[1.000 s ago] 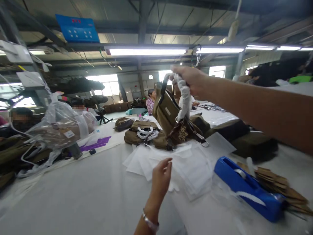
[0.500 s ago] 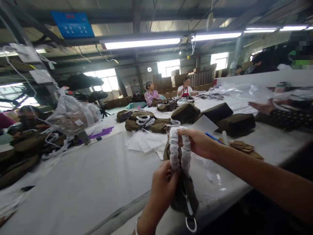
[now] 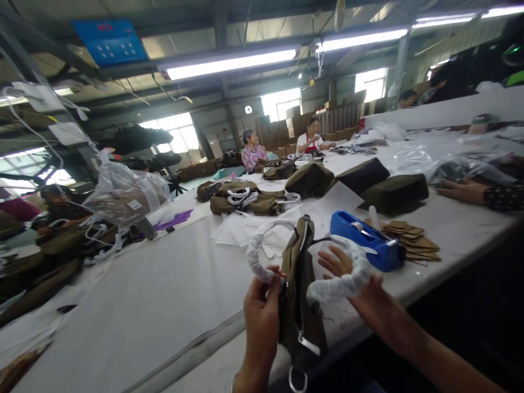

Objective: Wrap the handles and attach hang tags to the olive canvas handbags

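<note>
An olive-green handbag [image 3: 291, 256] stands on edge before me, its zipped top facing up, with a silver zip pull and a metal ring at the near end. White wrapping covers both its handles. My left hand [image 3: 262, 311] is closed around the foot of the left handle [image 3: 254, 254], against the bag's side. On the other side, the right handle [image 3: 333, 290] is spread outward, away from the bag. My right hand [image 3: 370, 305] is behind that handle, fingers stretched out and apart inside the loop; it touches the handle without gripping it.
A blue tape dispenser [image 3: 364, 240] and brown cardboard pieces [image 3: 413, 240] lie to the right. Finished-looking olive bags [image 3: 245, 199] and white sheets [image 3: 229, 232] are beyond. At far right, a co-worker's hand [image 3: 464, 191] touches clear plastic. A plastic-wrapped bundle [image 3: 123, 202] hangs left.
The handles, held upright together before, are now parted to either side. My right hand has let go of the handle top and moved down and right, opening. The tape dispenser is now uncovered.
</note>
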A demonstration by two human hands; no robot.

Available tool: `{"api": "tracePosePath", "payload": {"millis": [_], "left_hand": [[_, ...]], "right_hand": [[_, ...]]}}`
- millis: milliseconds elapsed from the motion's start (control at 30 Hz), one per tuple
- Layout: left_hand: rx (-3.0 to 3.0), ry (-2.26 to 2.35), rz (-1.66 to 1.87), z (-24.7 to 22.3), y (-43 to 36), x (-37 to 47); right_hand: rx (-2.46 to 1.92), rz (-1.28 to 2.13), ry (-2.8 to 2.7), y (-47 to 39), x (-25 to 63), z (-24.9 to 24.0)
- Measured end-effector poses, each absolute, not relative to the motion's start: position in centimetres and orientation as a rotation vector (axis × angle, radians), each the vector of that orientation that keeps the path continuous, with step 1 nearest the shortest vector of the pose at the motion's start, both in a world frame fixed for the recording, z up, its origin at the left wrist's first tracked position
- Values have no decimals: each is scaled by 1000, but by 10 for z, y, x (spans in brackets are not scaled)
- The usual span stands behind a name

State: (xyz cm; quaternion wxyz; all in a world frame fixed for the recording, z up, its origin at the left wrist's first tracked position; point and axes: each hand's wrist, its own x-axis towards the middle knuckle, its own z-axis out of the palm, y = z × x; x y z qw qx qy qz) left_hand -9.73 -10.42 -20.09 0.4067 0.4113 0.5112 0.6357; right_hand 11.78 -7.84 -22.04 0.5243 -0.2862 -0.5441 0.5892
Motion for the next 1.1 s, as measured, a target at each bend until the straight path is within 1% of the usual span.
{"api": "tracePosePath", "payload": {"millis": [67, 167, 333, 400, 467, 600, 667, 733, 933, 1000, 1100], "left_hand": [[1030, 1282, 1610, -202, -112, -88], [1119, 1224, 1551, -200, -120, -89], [1468, 878, 1212, -185, -108, -125], [1705, 852, 1141, -174, -91, -135], [2077, 919, 1036, -162, -71, -137], [2768, 868, 532, -145, -40, -124], [2940, 858, 397, -144, -33, -122], [3045, 886, 369, -146, -29, -125], [3222, 863, 471, -146, -27, -138], [3231, 805, 397, -140, -39, -135], [3276, 758, 266, -137, -77, -123]], "right_hand": [[-779, 1323, -1497, -98, 105, -235], [-979, 1195, -1653, -112, 92, -232], [-1013, 1297, -1661, -105, 92, -203], [-1015, 1218, -1725, -103, 95, -195], [-1030, 1116, -1804, -102, 96, -191], [-1179, 869, -1924, -100, 97, -190], [-1238, 763, -1955, -97, 100, -193], [-1251, 704, -1970, -94, 104, -198], [-1293, 570, -2012, -81, 122, -201], [-1355, 473, -2024, -67, 134, -198], [-1597, 228, -1979, -39, 152, -191]]}}
